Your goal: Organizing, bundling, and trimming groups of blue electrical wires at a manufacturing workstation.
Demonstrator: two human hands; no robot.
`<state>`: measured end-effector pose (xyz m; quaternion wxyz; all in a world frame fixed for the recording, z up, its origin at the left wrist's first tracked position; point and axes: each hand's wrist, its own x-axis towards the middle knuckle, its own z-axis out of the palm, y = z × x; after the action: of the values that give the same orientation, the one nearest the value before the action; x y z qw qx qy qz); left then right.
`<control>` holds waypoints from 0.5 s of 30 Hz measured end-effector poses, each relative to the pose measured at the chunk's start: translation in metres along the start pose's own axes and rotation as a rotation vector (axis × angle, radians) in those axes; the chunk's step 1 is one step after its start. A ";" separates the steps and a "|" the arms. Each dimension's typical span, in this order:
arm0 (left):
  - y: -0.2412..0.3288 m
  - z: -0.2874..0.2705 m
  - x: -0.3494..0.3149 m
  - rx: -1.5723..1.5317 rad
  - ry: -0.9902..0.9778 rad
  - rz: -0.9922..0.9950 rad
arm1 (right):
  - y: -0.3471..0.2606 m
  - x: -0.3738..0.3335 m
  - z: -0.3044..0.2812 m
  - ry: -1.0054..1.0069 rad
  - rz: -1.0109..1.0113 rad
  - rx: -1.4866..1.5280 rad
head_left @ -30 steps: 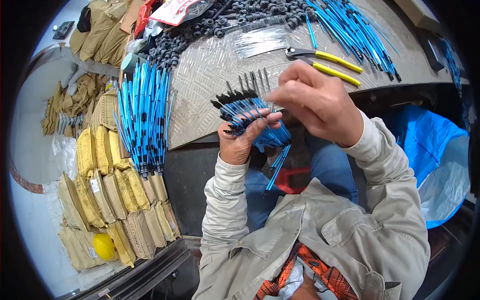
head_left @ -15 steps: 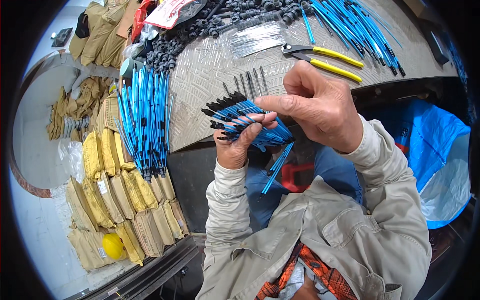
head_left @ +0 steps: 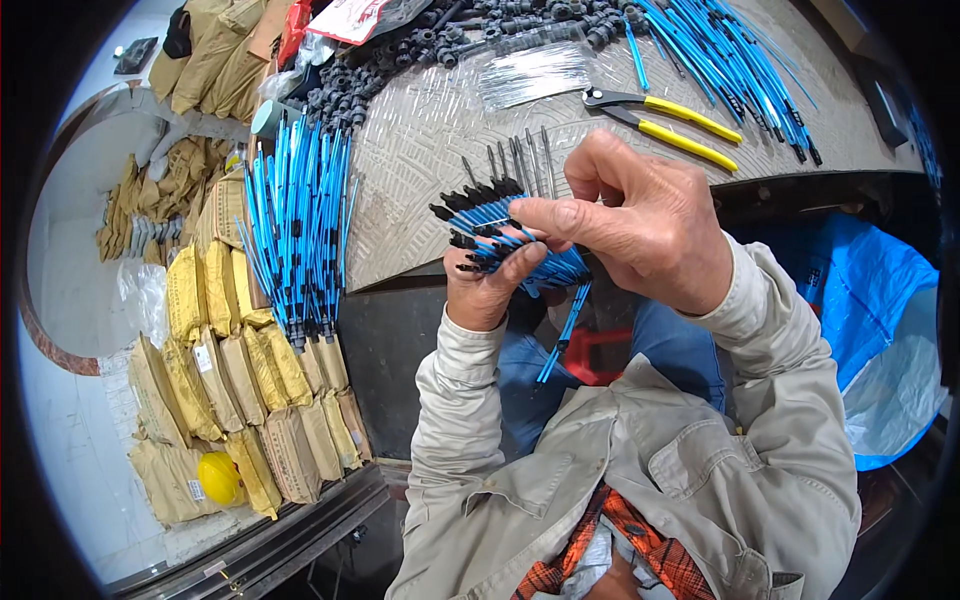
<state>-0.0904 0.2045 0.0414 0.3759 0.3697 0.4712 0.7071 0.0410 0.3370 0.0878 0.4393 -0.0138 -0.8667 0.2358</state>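
Blue rods with black tips (head_left: 505,240), a fanned bundle, sit gripped between both hands just in front of the table's near edge, above the person's lap. Left hand (head_left: 490,285) wraps the bundle from below, fingers curled shut around the shafts, thumb pressing on top. Right hand (head_left: 640,215) comes over from the right; thumb and forefinger pinch together on rods near the black ends, remaining fingers folded above. One loose blue rod (head_left: 562,335) hangs down below the bundle toward the knees. Beige jacket sleeves (head_left: 450,420) lead back from both wrists.

Beyond the hands: grey patterned table (head_left: 420,150). Thin dark pins (head_left: 520,160) lie on it just behind the bundle. To the left, a long stack of blue rods (head_left: 295,220) lies across the table's left edge. Farther back, yellow-handled pliers (head_left: 665,120), a clear plastic sleeve (head_left: 530,72), a pile of black fittings (head_left: 420,45), and another spread of blue rods (head_left: 730,60) at far right.

Floor, left side: rows of tan sacks (head_left: 240,370), a yellow hard hat (head_left: 218,478). Blue plastic sheet (head_left: 870,300) at right.
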 end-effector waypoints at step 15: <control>0.003 0.004 0.001 -0.012 -0.005 -0.003 | -0.003 0.002 0.000 -0.048 0.054 0.048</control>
<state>-0.0881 0.2059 0.0457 0.3803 0.3685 0.4663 0.7085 0.0404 0.3351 0.0900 0.4119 -0.0212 -0.8706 0.2684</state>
